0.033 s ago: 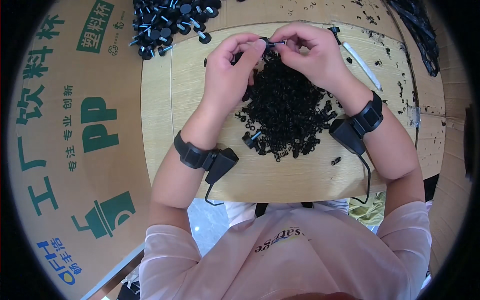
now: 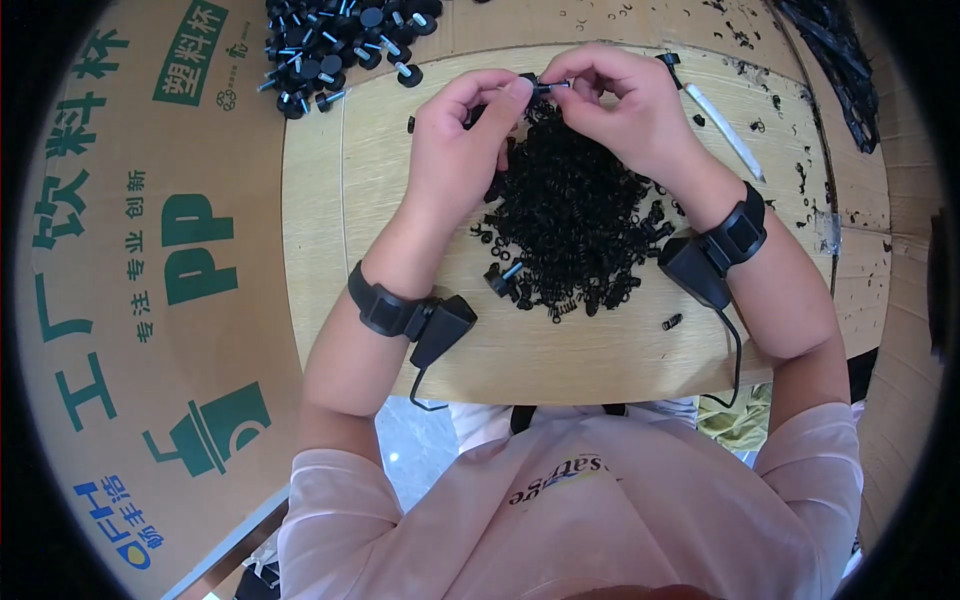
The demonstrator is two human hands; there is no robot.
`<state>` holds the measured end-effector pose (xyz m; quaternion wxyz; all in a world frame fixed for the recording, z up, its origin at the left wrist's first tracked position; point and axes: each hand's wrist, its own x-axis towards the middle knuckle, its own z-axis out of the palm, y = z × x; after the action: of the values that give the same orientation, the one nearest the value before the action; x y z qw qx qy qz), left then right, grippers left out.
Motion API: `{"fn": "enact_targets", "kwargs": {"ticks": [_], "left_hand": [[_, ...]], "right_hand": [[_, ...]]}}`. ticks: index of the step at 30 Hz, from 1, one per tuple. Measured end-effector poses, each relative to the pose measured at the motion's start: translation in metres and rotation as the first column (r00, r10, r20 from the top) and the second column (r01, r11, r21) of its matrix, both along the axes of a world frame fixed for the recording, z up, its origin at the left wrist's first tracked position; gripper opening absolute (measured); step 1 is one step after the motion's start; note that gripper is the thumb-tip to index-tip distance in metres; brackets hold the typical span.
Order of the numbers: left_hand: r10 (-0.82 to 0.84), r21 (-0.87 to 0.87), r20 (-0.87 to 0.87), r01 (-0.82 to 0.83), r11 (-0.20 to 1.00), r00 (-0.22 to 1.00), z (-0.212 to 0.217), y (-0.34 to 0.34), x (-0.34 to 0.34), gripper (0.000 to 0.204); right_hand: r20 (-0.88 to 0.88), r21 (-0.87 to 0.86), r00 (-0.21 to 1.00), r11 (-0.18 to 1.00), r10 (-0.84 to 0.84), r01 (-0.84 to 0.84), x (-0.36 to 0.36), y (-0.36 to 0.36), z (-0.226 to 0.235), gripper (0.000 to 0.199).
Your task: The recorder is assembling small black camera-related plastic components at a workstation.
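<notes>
Above the far end of the heap, my left hand (image 2: 455, 145) is closed in a pinch on a black-headed screw (image 2: 543, 86). Its shank points to the right. My right hand (image 2: 635, 115) pinches the shank end between thumb and forefinger; any small part there is too small to make out. Below both hands spreads a heap of small black rings and coil springs (image 2: 580, 215). At the heap's near left edge lies another black-headed screw (image 2: 497, 281) with a bluish metal shank. One loose coil spring (image 2: 672, 322) rests by the right wrist's cable.
A pile of black-headed screws (image 2: 335, 55) sits at the far left. On the right lies a white slender tool (image 2: 725, 132), near another black-headed piece (image 2: 669, 66). Printed cardboard (image 2: 190, 330) borders the table (image 2: 520, 365). Black plastic (image 2: 835, 65) lies at the far right.
</notes>
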<state>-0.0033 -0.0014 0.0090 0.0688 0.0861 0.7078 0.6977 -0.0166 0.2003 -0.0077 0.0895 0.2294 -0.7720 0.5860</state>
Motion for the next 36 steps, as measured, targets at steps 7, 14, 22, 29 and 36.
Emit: {"fn": "enact_targets", "kwargs": {"ticks": [7, 14, 22, 29, 36], "left_hand": [[-0.043, -0.059, -0.14, 0.035, 0.998, 0.989, -0.0063, -0.0023, 0.0005, 0.028], [-0.053, -0.119, -0.212, 0.028, 0.993, 0.976, -0.0075, -0.0021, 0.0006, 0.03], [-0.024, 0.049, -0.033, 0.026, 0.998, 0.999, -0.005, -0.0017, 0.0008, 0.027], [-0.019, -0.086, -0.118, 0.009, 0.996, 0.993, -0.0063, 0.0002, 0.0024, 0.024], [-0.084, -0.18, -0.254, 0.038, 0.983, 0.964, -0.0084, -0.0017, 0.0011, 0.029]], "right_hand": [[0.131, -0.038, 0.99, 0.999, 0.044, -0.039, 0.0018, -0.001, 0.0033, 0.022], [0.153, -0.024, 0.988, 0.999, 0.036, -0.032, 0.0024, -0.0019, 0.0047, 0.019], [-0.004, -0.044, 1.0, 0.999, 0.021, -0.021, 0.0006, -0.001, -0.0003, 0.01], [0.087, -0.058, 0.994, 0.996, 0.07, -0.065, 0.0006, 0.0003, -0.0015, 0.009], [0.23, -0.1, 0.964, 0.989, 0.133, -0.113, 0.0007, 0.0005, 0.0047, 0.009]]}}
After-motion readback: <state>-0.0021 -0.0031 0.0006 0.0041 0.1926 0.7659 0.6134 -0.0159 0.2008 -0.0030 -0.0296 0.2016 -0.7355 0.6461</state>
